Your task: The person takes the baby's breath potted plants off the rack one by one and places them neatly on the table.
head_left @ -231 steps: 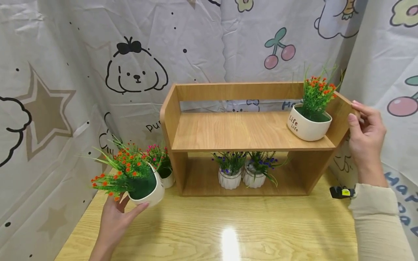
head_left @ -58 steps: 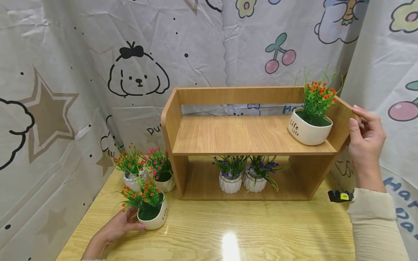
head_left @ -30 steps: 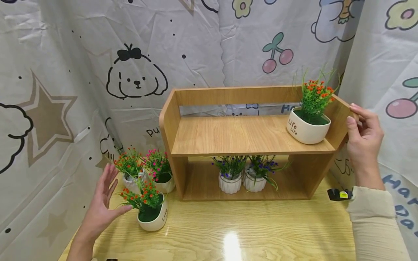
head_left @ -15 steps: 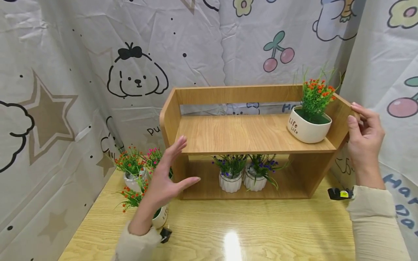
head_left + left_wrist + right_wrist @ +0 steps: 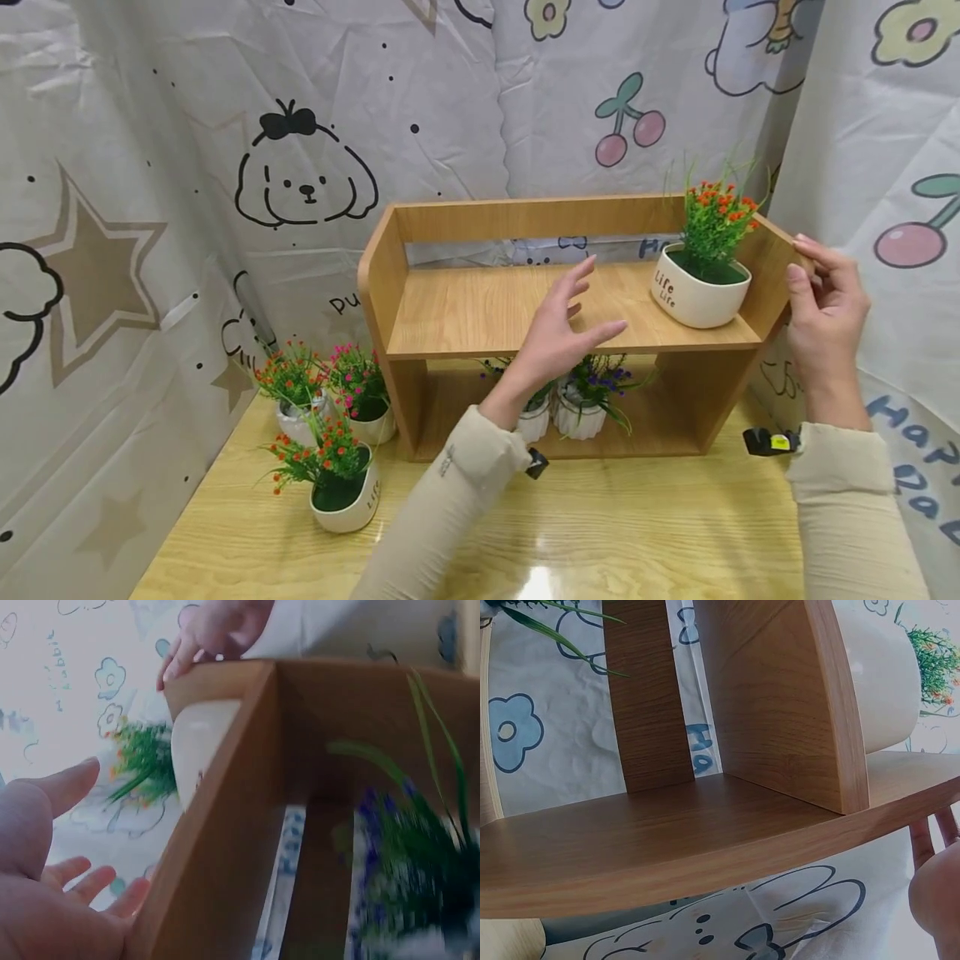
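My left hand (image 5: 558,337) hovers in front of the upper board of a wooden two-tier shelf (image 5: 480,308), fingers spread and holding nothing. In the left wrist view, this hand (image 5: 52,877) is beside the upper board's edge. My right hand (image 5: 828,312) grips the front edge of the shelf's right side panel between thumb and fingers. Just left of that panel stands a white "Life" pot of orange flowers (image 5: 701,287), upright on the upper board. A similar pot of orange flowers (image 5: 347,500) sits on the table, left of the shelf.
On the lower tier are two ribbed white pots with purple flowers (image 5: 581,412), one partly hidden by my left arm. A pink-flowered pot (image 5: 371,421) and another orange-flowered pot (image 5: 300,417) stand against the shelf's left. Printed cloth (image 5: 450,108) surrounds the wooden table (image 5: 637,517).
My left hand set the orange-flowered pot on the table, let go, and moved right across to the front of the upper board. The right hand kept its grip on the shelf.
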Demonstrator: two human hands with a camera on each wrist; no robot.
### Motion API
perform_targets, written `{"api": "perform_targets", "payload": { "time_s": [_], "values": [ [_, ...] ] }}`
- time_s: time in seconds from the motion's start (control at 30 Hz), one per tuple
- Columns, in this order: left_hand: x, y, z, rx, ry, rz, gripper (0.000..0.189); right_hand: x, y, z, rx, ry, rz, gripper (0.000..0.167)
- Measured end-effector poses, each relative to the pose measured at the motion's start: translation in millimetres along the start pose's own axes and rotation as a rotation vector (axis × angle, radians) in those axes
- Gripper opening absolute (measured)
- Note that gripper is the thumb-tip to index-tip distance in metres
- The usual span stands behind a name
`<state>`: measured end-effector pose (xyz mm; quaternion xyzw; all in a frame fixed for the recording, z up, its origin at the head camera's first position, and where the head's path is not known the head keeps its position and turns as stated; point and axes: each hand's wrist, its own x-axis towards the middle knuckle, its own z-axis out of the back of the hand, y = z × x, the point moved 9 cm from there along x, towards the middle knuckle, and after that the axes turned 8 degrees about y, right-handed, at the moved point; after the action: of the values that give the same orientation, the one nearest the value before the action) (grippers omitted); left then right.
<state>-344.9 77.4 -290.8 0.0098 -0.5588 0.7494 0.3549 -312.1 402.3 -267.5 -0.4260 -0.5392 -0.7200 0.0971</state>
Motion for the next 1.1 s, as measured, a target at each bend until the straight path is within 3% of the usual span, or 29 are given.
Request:
{"api": "perform_targets", "payload": {
  "time_s": [0.13,0.23,0.4,0.7,1.1],
  "values": [
    [28.8,-0.9,-23.2,-0.017,-0.003,0.065,0.09,0.3,-0.4,-0.5,-0.005,-0.007,0.006,0.034],
    [46.9,-4.5,-37.3,0.028,-0.016,0.122,0.093,1.9,2.3,0.7,-0.015,-0.007,0.014,0.034],
    [67.7,-6.0,-53.8,0.09,-0.061,0.182,0.1,2.2,3.1,0.3,-0.037,-0.002,-0.013,0.034],
    [80.0,9.9,-72.6,0.116,-0.091,0.199,0.114,-2.2,-1.3,-2.2,-0.037,-0.001,-0.031,0.034],
    [89.9,10.1,-82.0,0.216,-0.025,0.214,0.105,-0.4,-2.9,-1.1,-0.035,-0.014,-0.029,0.034]
  ]
}}
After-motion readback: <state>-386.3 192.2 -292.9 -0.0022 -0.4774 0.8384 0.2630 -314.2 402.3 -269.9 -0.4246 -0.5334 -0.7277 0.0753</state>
